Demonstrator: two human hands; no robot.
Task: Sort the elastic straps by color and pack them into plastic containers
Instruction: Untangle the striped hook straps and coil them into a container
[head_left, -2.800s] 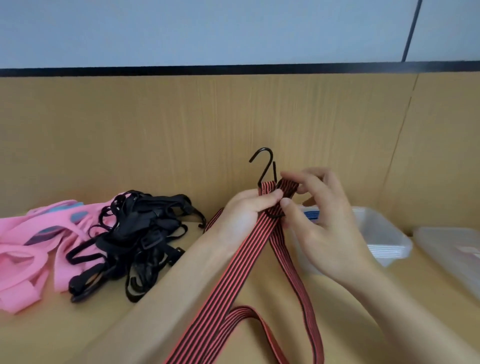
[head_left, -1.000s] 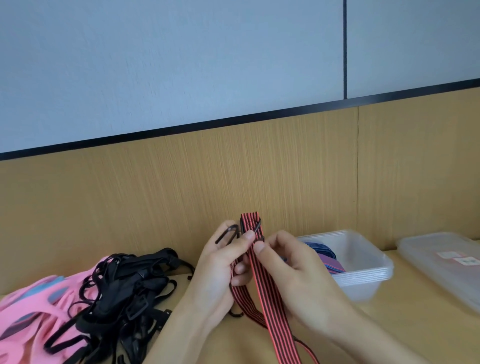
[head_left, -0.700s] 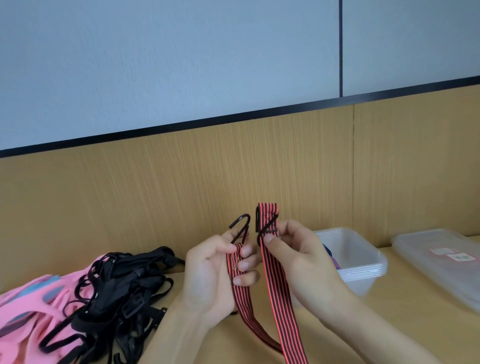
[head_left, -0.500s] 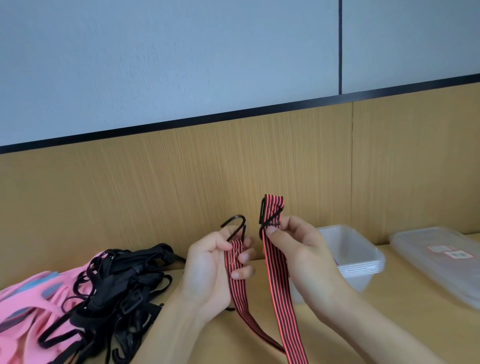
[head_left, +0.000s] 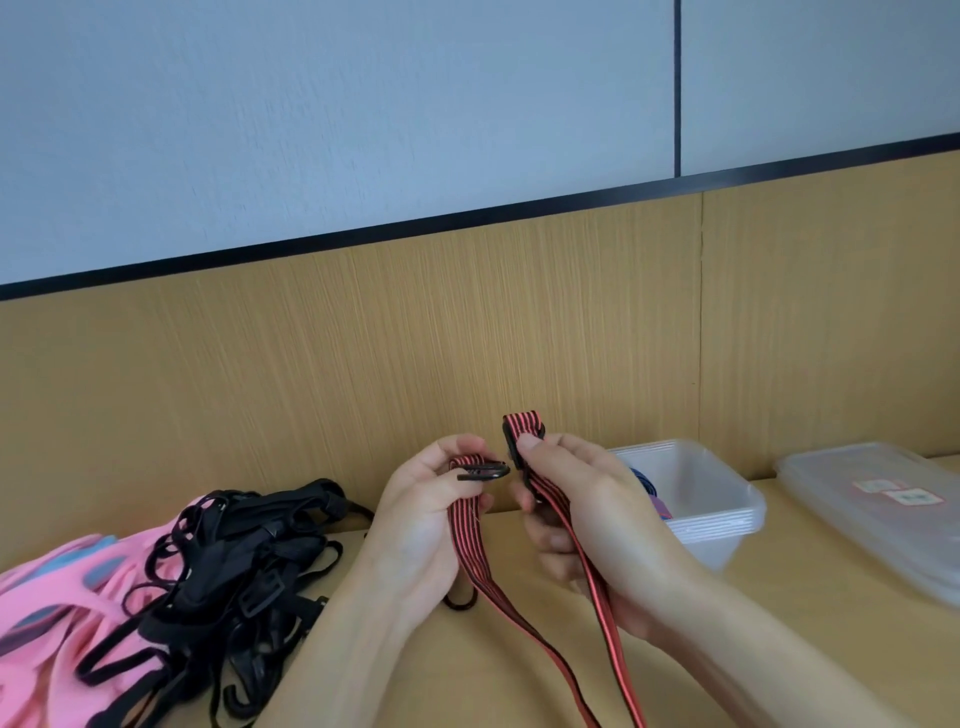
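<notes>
Between the two hands, the change is small but telling. The fingers (head_left: 460, 448) of the left hand (head_left: 415, 519) curl round one end of the red-and-black strap (head_left: 470, 551), thumb pressing down its black hook (head_left: 485, 472). Half a second ago that hook stood upright; now it lies flat, pointing to 3 o'clock at the other end. The right hand (head_left: 587, 499) pinches that second end, and the folded tip stands just above the thumb.

Both hands have dropped lower and drawn nearly together. The strap hangs from them in two runs toward 6 o'clock.

I read this as matching the ends to fold the strap for packing; it is not boxed yet. The clear container (head_left: 722, 512) sits just behind the right hand at 3 o'clock, with something blue inside. At 8 o'clock the black straps (head_left: 244, 566) and pink straps (head_left: 57, 597) lie heaped on the worktop (head_left: 779, 623), unsorted.
</notes>
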